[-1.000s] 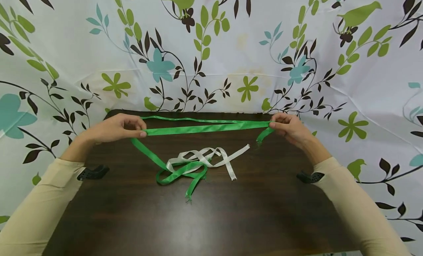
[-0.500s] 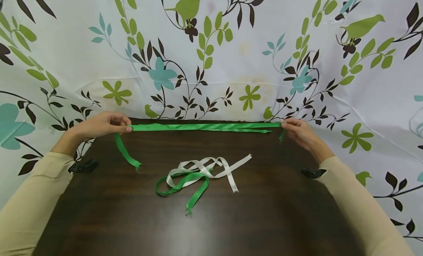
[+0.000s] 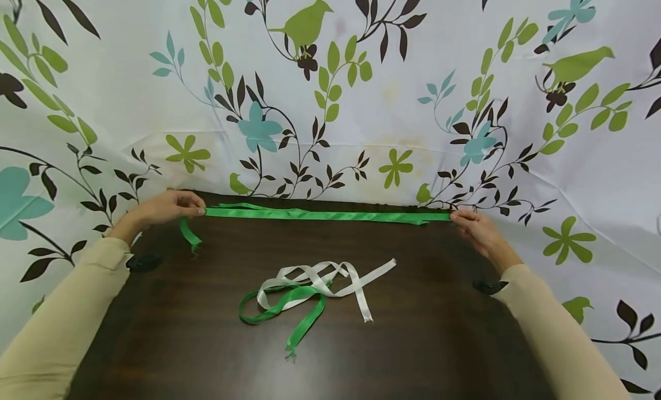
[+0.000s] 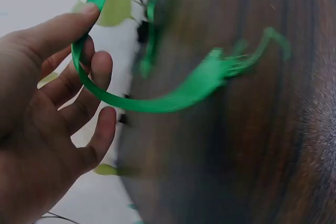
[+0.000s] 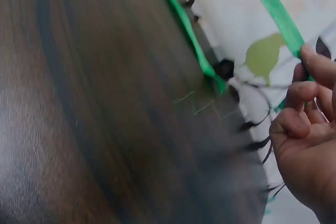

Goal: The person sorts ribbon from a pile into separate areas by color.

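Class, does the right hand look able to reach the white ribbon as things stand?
Probably yes: nothing stands between the right hand and the white ribbon, whose loose ends lie uncovered, though that hand must likely release the green ribbon it pinches.

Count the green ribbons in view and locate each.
3: a held ribbon between left hand and right hand, a loose ribbon along the far edge of the table, a looped ribbon overlapping the white ribbon. Overlaps may hide another.

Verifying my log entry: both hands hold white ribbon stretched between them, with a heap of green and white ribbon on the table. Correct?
Only the colour is wrong: the head view shows the left hand and right hand holding stretched green ribbon.
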### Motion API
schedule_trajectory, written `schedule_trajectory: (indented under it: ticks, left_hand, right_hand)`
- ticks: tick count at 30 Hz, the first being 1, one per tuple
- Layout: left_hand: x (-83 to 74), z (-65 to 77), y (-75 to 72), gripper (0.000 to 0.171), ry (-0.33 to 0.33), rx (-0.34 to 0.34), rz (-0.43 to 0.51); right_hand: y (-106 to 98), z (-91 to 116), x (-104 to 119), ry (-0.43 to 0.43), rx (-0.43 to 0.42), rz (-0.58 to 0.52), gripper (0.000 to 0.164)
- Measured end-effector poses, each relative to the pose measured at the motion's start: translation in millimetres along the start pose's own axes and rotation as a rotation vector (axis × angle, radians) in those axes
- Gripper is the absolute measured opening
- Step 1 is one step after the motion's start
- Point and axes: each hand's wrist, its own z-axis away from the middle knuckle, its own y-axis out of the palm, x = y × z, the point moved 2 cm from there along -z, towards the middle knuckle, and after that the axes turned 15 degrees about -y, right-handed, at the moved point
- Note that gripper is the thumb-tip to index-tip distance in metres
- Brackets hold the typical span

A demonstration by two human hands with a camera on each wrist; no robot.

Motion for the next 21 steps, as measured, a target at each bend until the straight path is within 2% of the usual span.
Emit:
schedule_trajectory:
  ticks: [5, 9, 15, 18, 21]
  left_hand:
    - [20.9, -17.1, 8.6, 0.038, -0.052, -0.044, 0.019]
    - [32.7, -31.3, 12.6, 0.041, -0.081, -0.095, 0.015]
    - [42.4, -45.9, 15.2, 0.039, -0.092, -0.156, 0.007]
    - [45.1, -50.1, 16.7, 0.035, -0.090, -0.189, -0.020]
    - [44.9, -53.4, 17.6, 0.032, -0.078, -0.204, -0.046]
  right_hand:
    - [-15.9, 4.3, -14.7, 0.041, -0.073, 0.131, 0.008]
    - [-22.1, 0.7, -25.3, 0.021, -0.089, 0.240, 0.015]
    - [-27.8, -5.6, -35.3, -0.005, -0.120, 0.450, 0.040]
    - [-27.8, -6.7, -40.2, -0.008, -0.126, 0.554, 0.041]
    - [-27.6, -7.5, -46.3, 0.010, -0.147, 0.607, 0.037]
